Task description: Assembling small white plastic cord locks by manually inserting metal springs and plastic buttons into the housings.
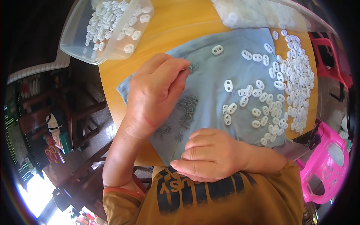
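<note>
My left hand (157, 90) reaches over a grey-blue cloth (213, 86), its thumb and forefinger pinched on what looks like a small metal spring, right beside a little cluster of springs (193, 67). A larger heap of dark thin springs (187, 110) lies on the cloth below that hand. Close to my body, my right hand (212, 155) is curled with the fingers pressed together; whatever is inside it is hidden. White oval plastic pieces with two holes (228, 86) are scattered over the right part of the cloth.
A dense pile of the same white pieces (296, 82) lies along the table's right side. At the back left stands a clear plastic tub (80, 41) holding more of them. A clear bag (255, 13) lies at the back of the wooden table (176, 18). A pink plastic chair (324, 165) is at the right.
</note>
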Demonstrator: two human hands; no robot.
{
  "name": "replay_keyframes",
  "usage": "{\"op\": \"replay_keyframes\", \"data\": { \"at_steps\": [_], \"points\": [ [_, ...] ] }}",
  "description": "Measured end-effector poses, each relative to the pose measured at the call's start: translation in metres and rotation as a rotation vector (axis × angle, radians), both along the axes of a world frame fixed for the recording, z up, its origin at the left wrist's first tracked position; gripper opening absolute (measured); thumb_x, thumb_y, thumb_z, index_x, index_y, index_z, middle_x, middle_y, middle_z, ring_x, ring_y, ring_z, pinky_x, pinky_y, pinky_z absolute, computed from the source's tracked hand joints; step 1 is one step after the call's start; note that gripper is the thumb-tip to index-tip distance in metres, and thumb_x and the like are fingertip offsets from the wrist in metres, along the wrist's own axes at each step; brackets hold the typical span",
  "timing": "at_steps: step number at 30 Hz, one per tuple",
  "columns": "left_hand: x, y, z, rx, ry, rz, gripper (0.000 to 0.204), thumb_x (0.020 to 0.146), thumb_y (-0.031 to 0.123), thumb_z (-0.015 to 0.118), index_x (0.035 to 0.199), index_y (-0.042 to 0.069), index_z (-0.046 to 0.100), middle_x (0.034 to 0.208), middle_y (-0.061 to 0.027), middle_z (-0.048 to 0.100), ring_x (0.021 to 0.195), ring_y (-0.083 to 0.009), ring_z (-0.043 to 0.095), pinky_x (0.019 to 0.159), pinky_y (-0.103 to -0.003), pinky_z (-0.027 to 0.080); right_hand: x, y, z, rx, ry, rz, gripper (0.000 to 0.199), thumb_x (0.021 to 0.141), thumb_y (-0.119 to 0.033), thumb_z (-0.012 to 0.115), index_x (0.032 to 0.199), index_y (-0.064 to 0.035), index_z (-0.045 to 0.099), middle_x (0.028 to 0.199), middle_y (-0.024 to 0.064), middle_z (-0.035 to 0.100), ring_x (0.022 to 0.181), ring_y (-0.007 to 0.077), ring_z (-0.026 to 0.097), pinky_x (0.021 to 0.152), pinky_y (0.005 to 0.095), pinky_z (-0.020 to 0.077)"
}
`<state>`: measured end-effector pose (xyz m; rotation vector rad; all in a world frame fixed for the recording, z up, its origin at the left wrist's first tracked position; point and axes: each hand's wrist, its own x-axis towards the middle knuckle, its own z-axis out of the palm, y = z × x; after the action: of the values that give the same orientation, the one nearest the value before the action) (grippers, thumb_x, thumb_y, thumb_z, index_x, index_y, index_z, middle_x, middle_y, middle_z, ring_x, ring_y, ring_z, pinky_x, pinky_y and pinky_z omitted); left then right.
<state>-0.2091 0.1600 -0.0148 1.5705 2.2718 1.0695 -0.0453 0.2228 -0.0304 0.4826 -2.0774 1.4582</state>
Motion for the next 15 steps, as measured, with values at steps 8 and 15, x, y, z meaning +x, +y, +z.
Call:
{"op": "replay_keyframes", "data": {
  "at_steps": [8, 15],
  "points": [
    [0.004, 0.009, -0.015, -0.035, 0.191, -0.024, 0.009, 0.071, 0.004, 0.064, 0.079, 0.006, 0.059, 0.074, -0.0084, 0.055, 0.07, -0.0293, 0.056, 0.06, -0.037, 0.046, 0.0, -0.002, -0.001, -0.001, 0.021, -0.043, 0.018, 0.072, -0.009, 0.066, 0.087, 0.0007, 0.061, 0.067, 0.0042, 0.05, 0.062, 0.0193, 0.052, 0.055, 0.0314, 0.0439],
    [0.006, 0.016, -0.011, -0.106, 0.584, -0.12, 0.009, 0.064, 0.01, 0.057, 0.072, 0.006, 0.054, 0.073, -0.0064, 0.049, 0.068, -0.0248, 0.053, 0.061, -0.037, 0.044, 0.0, 0.0, -0.002, 0.03, 0.001, -0.047, 0.016, 0.073, -0.008, 0.066, 0.086, 0.0002, 0.062, 0.068, 0.0037, 0.052, 0.062, 0.0184, 0.053, 0.054, 0.0305, 0.0445]
  ]
}}
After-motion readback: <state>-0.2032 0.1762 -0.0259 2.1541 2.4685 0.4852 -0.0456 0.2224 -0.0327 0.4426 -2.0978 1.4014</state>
